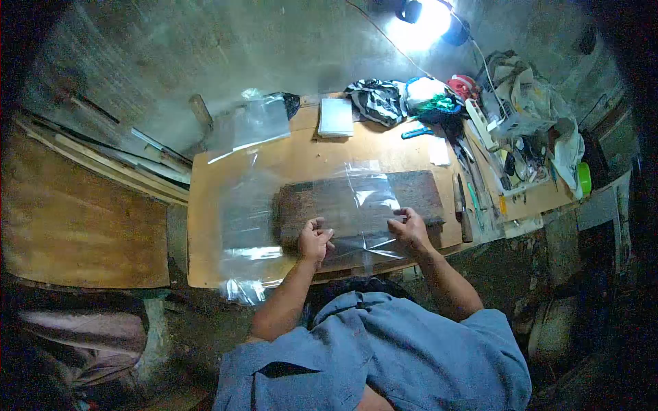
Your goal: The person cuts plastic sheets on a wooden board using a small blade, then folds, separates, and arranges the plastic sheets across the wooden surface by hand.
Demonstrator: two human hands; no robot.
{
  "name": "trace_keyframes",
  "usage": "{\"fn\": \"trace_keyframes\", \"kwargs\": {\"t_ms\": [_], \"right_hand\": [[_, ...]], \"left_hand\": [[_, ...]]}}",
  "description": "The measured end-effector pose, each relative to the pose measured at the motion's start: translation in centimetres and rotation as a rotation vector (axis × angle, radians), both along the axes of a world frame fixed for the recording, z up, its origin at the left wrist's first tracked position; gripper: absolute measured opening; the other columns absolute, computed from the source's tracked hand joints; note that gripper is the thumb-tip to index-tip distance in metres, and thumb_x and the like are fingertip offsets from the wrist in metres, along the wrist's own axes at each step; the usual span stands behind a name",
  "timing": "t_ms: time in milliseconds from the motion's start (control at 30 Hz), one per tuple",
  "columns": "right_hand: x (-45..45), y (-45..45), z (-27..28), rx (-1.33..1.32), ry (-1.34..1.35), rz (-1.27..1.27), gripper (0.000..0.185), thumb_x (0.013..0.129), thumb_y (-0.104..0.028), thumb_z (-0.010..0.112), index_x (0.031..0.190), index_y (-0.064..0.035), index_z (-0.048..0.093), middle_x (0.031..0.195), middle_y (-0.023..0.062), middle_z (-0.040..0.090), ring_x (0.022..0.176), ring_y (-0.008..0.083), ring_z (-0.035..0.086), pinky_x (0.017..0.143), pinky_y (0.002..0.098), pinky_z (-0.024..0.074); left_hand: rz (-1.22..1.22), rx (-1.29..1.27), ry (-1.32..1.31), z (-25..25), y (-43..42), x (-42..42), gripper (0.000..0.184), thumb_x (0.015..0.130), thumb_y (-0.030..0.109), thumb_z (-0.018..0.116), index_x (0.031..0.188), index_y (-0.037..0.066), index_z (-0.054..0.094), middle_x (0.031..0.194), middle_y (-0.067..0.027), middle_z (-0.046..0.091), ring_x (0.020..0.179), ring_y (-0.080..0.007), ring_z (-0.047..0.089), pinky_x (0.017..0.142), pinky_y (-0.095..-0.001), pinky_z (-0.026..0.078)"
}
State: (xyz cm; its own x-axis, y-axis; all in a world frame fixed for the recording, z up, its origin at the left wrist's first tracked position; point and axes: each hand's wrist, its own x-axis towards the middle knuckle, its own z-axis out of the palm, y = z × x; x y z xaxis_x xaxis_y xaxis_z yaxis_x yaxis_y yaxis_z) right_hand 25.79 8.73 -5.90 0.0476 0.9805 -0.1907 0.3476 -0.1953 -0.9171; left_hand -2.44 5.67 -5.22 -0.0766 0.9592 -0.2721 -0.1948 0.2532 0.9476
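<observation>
A dark, worn wooden block (312, 198) lies lengthwise on the workbench in front of me. Clear, shiny plastic film (375, 195) stretches over its middle and right part, throwing bright reflections. My left hand (315, 242) is above the block's front edge, its fingers curled in at the film's left side. At the film's right edge is my right hand (411, 231), with thumb and fingers bent in a pinch on it. The exact contact of the fingertips with the see-through film is hard to make out. More clear plastic sheets (250, 226) lie flat left of the block.
At the back stand a stack of white cards (336, 118) and a striped black-and-white bag (377, 101). A blue-handled tool (417, 133) lies near them. Knives (465, 209) and a cluttered white basket (524, 161) occupy the right side. A bright lamp (425, 24) shines above.
</observation>
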Motion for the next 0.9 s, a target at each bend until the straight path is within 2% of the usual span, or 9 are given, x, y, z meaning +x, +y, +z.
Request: {"fn": "trace_keyframes", "kwargs": {"t_ms": [33,100,200,267,500,600,667,800,900], "right_hand": [[0.3,-0.4,-1.2,-0.003,0.000,0.001,0.041,0.074,-0.026,0.075,0.103,-0.0003,0.059,0.082,0.0131,0.066,0.073,0.0202,0.064,0.066,0.0332,0.0505],[0.8,-1.4,-2.8,0.095,-0.070,0.069,0.032,0.083,-0.011,0.066,0.108,0.0025,0.052,0.084,0.0092,0.063,0.072,0.0129,0.059,0.061,0.0270,0.0490],[-0.8,-3.9,1.6,0.058,-0.162,-0.027,0.033,0.082,-0.015,0.067,0.106,0.0024,0.053,0.082,0.0090,0.062,0.070,0.0127,0.059,0.061,0.0268,0.0483],[-1.2,-4.7,1.3,-0.038,-0.147,-0.119,0.036,0.081,-0.017,0.069,0.106,0.0006,0.052,0.079,0.0091,0.062,0.070,0.0136,0.059,0.060,0.0273,0.0477],[-1.7,-5.8,4.2,-0.045,-0.228,-0.051,0.049,0.073,-0.019,0.077,0.109,-0.0024,0.048,0.077,0.0068,0.061,0.069,0.0146,0.059,0.061,0.0306,0.0485],[-2.0,-5.6,4.0,0.063,-0.190,-0.044,0.054,0.072,-0.019,0.078,0.111,-0.0017,0.045,0.081,0.0098,0.062,0.070,0.0183,0.061,0.063,0.0322,0.0492],[-2.1,-5.3,3.8,0.046,-0.290,-0.022,0.055,0.072,-0.020,0.077,0.112,-0.0021,0.044,0.090,0.0151,0.061,0.074,0.0263,0.063,0.066,0.0357,0.0497],[-2.8,-6.4,5.7,0.136,-0.361,-0.062,0.056,0.072,-0.018,0.076,0.114,-0.0044,0.043,0.094,0.0175,0.058,0.082,0.0324,0.061,0.072,0.0376,0.0489],[-3.0,-7.1,7.5,0.357,-0.438,-0.083,0.052,0.072,-0.019,0.076,0.113,-0.0061,0.047,0.091,0.0166,0.057,0.088,0.0345,0.057,0.076,0.0395,0.0473]], "left_hand": [[0.039,-0.046,-0.021,0.0,0.0,0.1,0.044,0.081,0.002,0.065,0.119,0.002,0.042,0.079,-0.0092,0.059,0.053,-0.0140,0.057,0.046,-0.0263,0.050],[0.080,-0.094,-0.043,0.1,-0.3,0.4,0.044,0.081,0.001,0.064,0.119,0.001,0.042,0.079,-0.0088,0.059,0.053,-0.0137,0.056,0.046,-0.0264,0.050],[0.056,-0.008,0.024,0.5,-1.5,0.7,0.045,0.081,-0.001,0.062,0.120,0.000,0.039,0.078,-0.0088,0.058,0.055,-0.0138,0.056,0.048,-0.0261,0.051],[0.017,0.033,0.009,0.5,-2.4,0.7,0.047,0.081,-0.002,0.061,0.122,-0.001,0.037,0.079,-0.0094,0.058,0.057,-0.0140,0.057,0.050,-0.0267,0.052],[0.074,0.024,0.150,0.9,-4.5,0.8,0.050,0.081,-0.003,0.058,0.125,0.001,0.034,0.081,-0.0089,0.059,0.060,-0.0148,0.059,0.054,-0.0283,0.053],[0.021,-0.034,0.184,1.5,-5.5,0.8,0.052,0.082,-0.003,0.057,0.128,0.004,0.033,0.082,-0.0087,0.059,0.060,-0.0150,0.059,0.055,-0.0293,0.053],[0.055,-0.037,0.129,0.9,-5.8,0.6,0.054,0.081,-0.002,0.057,0.129,0.007,0.033,0.080,-0.0084,0.059,0.060,-0.0151,0.060,0.055,-0.0293,0.052],[0.042,-0.056,0.192,1.3,-6.2,0.5,0.056,0.080,-0.002,0.060,0.128,0.007,0.033,0.083,-0.0089,0.058,0.060,-0.0152,0.060,0.053,-0.0292,0.051],[0.060,-0.009,0.217,1.7,-6.7,0.9,0.063,0.078,-0.001,0.064,0.131,0.009,0.032,0.090,-0.0102,0.056,0.062,-0.0148,0.059,0.055,-0.0293,0.051]]}}
